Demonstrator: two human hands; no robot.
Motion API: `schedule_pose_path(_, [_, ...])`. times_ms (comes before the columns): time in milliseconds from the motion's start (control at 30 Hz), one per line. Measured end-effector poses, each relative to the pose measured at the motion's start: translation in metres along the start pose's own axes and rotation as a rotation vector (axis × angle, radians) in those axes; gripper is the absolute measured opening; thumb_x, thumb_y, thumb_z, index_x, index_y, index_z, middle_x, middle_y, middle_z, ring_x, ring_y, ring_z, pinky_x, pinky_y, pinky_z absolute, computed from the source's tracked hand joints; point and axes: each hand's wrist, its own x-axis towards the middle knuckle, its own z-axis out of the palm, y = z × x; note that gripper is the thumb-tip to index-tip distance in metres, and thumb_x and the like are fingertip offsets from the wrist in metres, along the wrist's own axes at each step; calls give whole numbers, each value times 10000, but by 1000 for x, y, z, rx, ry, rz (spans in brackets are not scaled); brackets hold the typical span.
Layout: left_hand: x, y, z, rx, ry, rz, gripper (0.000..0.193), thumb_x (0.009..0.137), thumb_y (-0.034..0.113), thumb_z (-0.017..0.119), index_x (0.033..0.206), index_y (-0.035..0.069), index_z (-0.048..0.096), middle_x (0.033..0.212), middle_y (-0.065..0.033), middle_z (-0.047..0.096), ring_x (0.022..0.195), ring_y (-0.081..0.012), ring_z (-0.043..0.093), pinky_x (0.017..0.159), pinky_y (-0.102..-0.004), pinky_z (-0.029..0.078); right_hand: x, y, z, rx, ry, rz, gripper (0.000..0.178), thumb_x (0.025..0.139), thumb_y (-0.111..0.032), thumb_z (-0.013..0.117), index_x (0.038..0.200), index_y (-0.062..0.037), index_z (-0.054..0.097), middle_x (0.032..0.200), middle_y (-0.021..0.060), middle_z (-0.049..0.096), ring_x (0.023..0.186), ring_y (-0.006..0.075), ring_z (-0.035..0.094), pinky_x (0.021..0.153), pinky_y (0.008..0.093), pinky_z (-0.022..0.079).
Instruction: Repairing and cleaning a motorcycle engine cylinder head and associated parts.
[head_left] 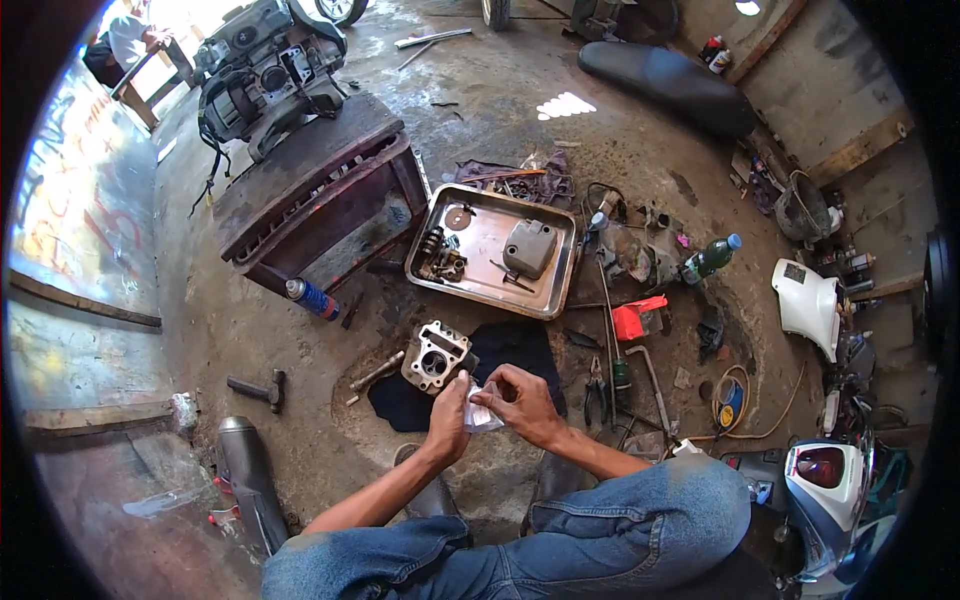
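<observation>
Between my two hands is a small clear plastic bag (482,412) with something whitish in it that I cannot make out. My left hand (450,418) pinches the bag's left side, thumb uppermost. With thumb and fingertips closed together, my right hand (527,405) grips its upper right edge. Just beyond my left hand, a metal engine cylinder head (437,357) lies on a dark cloth (515,352), its round chamber facing up. Next to it on the left is a short metal rod (378,370).
Ahead stands a metal tray (490,290) holding a grey cover and small engine parts. A wooden table (310,190) bears an engine (265,75). Left are a spray can (312,299) and a hammer (258,388); right are pliers (595,392), a red box (638,318) and a green bottle (712,259).
</observation>
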Motion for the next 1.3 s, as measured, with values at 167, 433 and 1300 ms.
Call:
schedule_pose_path(167, [8, -4, -14, 68, 25, 124, 358, 1095, 441, 521, 1041, 95, 594, 899, -6, 611, 773, -118, 607, 719, -304, 505, 6, -5, 2, 91, 55, -77, 266, 874, -195, 846, 918, 7, 678, 818, 64, 638, 688, 111, 598, 623, 307, 490])
schedule_pose_path(433, [15, 17, 12, 21, 106, 98, 376, 1073, 441, 578, 894, 113, 624, 772, 53, 536, 680, -54, 488, 632, -258, 429, 11, -8, -7, -46, 81, 14, 317, 911, -276, 821, 937, 11, 687, 771, 67, 644, 659, 103, 601, 582, 291, 487])
schedule_pose_path(1300, [29, 12, 10, -158, -20, -10, 453, 1130, 452, 380, 1151, 44, 574, 1090, -74, 656, 1003, -225, 671, 945, -422, 556, 22, -21, -36, -129, -57, 9, 265, 929, -195, 782, 1090, 6, 721, 928, 107, 665, 818, 204, 655, 732, 335, 513])
